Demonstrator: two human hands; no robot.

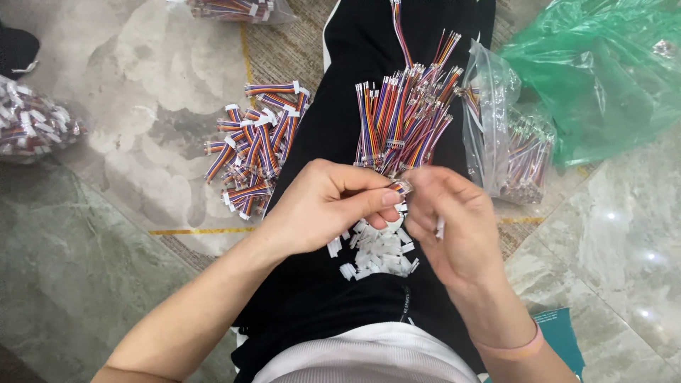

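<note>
My left hand [323,206] pinches the end of a short multicoloured wire harness [401,186] between thumb and forefinger. My right hand [450,216] meets it at the same spot and also holds a small white plastic connector [440,228] in its fingers. Both hands hover over my lap, which is covered in black fabric [340,106]. A loose bunch of multicoloured wire harnesses [408,117] lies on the lap just beyond the hands. A small heap of white connector housings [379,252] rests on the lap under the hands.
A pile of bundled harnesses with white ends [255,145] lies on the floor to the left. A clear plastic bag of harnesses [511,142] sits to the right, beside a green plastic bag [610,71]. More bagged harnesses sit at the far left [32,124] and top [234,8].
</note>
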